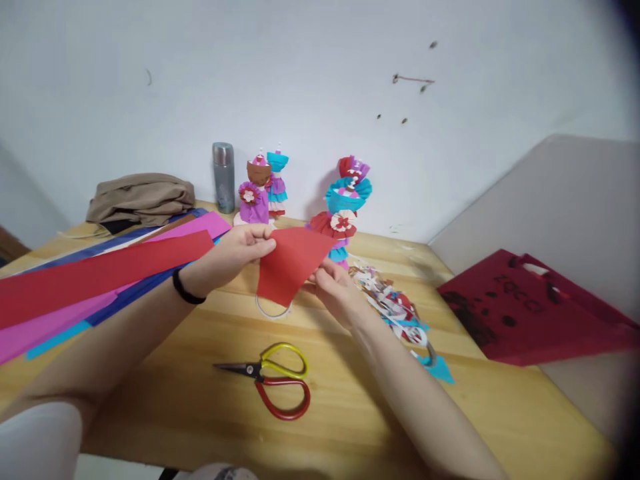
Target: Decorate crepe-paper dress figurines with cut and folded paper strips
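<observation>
A piece of red paper (295,263) is held up above the middle of the table. My left hand (245,248) pinches its upper left edge between thumb and fingers. On the paper's right side, my right hand (334,288) grips the edge, with some fingers behind it. Below the paper, a thin white ring (273,315) shows on the table, partly covered. Scissors (260,373) with one yellow and one red handle lie nearer the front, blades pointing left and slightly apart.
Long coloured paper strips (100,279) lie at left, near a brown cloth (143,197) and a flask (223,179). Ruffled paper figures (256,193) stand behind. Paper scraps (395,307) and a red bag (535,310) are at right.
</observation>
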`<state>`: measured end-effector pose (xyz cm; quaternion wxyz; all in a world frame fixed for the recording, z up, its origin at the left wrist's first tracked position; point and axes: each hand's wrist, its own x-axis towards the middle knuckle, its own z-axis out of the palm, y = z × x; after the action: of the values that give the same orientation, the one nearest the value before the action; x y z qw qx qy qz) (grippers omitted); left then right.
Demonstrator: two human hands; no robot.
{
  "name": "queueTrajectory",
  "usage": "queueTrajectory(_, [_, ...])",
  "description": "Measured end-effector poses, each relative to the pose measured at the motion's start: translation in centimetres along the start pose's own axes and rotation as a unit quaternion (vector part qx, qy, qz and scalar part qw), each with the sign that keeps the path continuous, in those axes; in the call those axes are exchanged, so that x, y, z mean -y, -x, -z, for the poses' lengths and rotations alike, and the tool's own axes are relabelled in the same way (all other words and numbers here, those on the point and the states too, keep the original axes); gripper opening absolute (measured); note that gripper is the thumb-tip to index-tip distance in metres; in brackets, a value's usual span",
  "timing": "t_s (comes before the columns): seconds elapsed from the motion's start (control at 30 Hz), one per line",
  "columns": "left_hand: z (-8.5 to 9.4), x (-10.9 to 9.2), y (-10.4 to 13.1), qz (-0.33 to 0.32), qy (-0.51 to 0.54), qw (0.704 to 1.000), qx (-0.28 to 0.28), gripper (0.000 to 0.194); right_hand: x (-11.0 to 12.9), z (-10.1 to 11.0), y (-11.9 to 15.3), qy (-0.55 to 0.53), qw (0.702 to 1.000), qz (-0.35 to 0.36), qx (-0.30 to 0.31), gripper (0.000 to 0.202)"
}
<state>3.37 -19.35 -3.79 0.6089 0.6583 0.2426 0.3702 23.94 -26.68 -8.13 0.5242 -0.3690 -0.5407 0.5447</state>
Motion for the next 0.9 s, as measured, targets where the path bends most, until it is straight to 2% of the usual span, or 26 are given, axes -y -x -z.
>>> queueTrajectory(0.13, [-2.8,0.3,-2.1,-0.022,-0.01,1.0,0.02,0.025,1.5,0.8,-0.4,-0.014,0.984,0.066,-0.164,0.036])
queueTrajectory(0.23, [-4.6,0.1,-2.9,-0.009,-0.02,0.999,0.037,0.021,2.5,1.8,-0.5,-0.02,0.977,0.058,-0.204,0.027])
queueTrajectory(0.37, [-5.8,0.1,-3.5,-0.033,-0.064,0.997,0.019,0.018,3.5,2.8,-0.2,-0.073,0.967,0.06,-0.236,0.023])
queueTrajectory(0.43, [-5.8,0.1,-3.9,-0.046,-0.1,0.993,0.037,0.019,3.9,3.2,-0.2,-0.089,0.962,0.081,-0.246,0.029])
queueTrajectory(0.57, [-5.0,0.1,-4.9,-0.051,-0.169,0.978,0.116,0.018,4.5,4.6,-0.2,-0.061,0.962,0.111,-0.242,0.04])
queueTrajectory(0.67, [-4.3,0.2,-5.7,-0.053,-0.201,0.969,0.132,0.018,4.9,6.0,-0.1,-0.036,0.964,0.085,-0.25,0.052])
queueTrajectory(0.77, [-3.6,0.6,-6.4,-0.048,-0.221,0.962,0.155,0.019,5.1,7.0,0.3,0.003,0.972,0.04,-0.23,0.064])
queueTrajectory(0.9, [-2.8,1.2,-6.9,-0.023,-0.234,0.953,0.193,0.02,4.8,7.1,0.6,0.073,0.976,-0.007,-0.206,0.042])
